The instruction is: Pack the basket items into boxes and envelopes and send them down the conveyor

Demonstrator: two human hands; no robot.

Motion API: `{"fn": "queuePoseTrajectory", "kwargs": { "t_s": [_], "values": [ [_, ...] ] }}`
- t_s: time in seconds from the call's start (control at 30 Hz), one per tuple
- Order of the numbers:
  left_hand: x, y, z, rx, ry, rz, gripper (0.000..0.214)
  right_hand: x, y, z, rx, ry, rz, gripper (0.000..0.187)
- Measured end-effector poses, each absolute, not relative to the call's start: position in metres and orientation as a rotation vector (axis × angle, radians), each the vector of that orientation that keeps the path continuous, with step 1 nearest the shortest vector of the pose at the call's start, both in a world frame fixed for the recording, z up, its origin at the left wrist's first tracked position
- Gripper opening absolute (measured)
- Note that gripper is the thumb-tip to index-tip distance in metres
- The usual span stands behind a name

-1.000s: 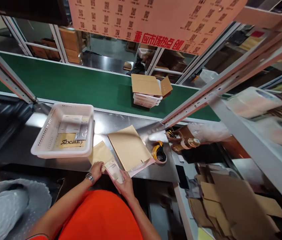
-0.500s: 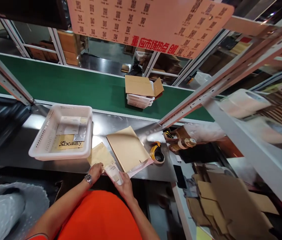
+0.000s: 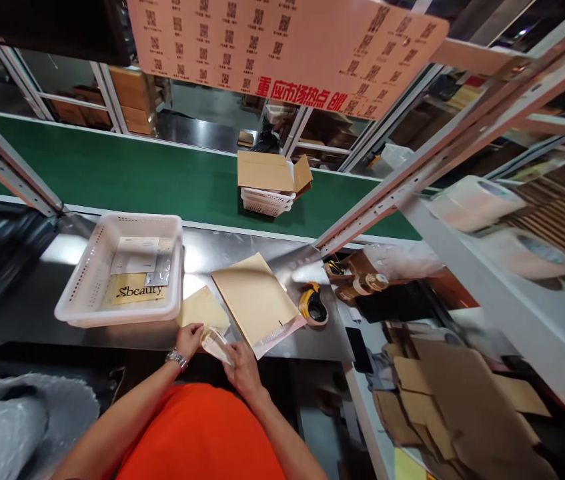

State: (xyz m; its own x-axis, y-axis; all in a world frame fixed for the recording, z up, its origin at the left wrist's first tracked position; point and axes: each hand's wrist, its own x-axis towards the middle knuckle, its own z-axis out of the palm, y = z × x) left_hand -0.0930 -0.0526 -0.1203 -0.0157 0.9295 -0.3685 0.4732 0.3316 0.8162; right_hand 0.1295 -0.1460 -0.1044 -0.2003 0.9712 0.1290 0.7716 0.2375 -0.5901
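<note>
At the near edge of the steel table, my left hand [image 3: 189, 338] rests with its fingers on a small brown padded envelope [image 3: 203, 311]. My right hand [image 3: 241, 366] is closed on a white printed slip [image 3: 216, 344] and holds it at the envelope's near end. The left hand's fingertips also touch this slip. A larger brown envelope [image 3: 254, 297] lies just right of them, on top of a pink-edged sheet [image 3: 282, 332].
A white plastic basket [image 3: 91, 269] with printed packets stands on the steel table [image 3: 212, 248] at left. A tape dispenser [image 3: 312, 307] sits right of the envelopes. Beyond runs a green conveyor belt [image 3: 112, 173] carrying a basket with cardboard [image 3: 271, 175]. Flattened cardboard [image 3: 462, 393] is piled at lower right.
The white slip has curled and moved further into the small envelope between my hands. The basket with cardboard has drifted left along the belt in view.
</note>
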Motion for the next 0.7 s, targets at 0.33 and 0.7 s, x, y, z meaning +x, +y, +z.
{"fn": "queuePoseTrajectory", "kwargs": {
  "t_s": [0.33, 0.7],
  "values": [
    [-0.093, -0.082, -0.1, 1.775, 1.421, 0.623, 0.032, 0.119, -0.131, -0.109, -1.768, -1.839, 0.589, 0.035],
    [-0.09, -0.101, -0.093, 1.765, 1.269, 0.72, 0.028, 0.087, -0.122, -0.117, -1.983, -1.573, 0.639, 0.118]
  ]
}}
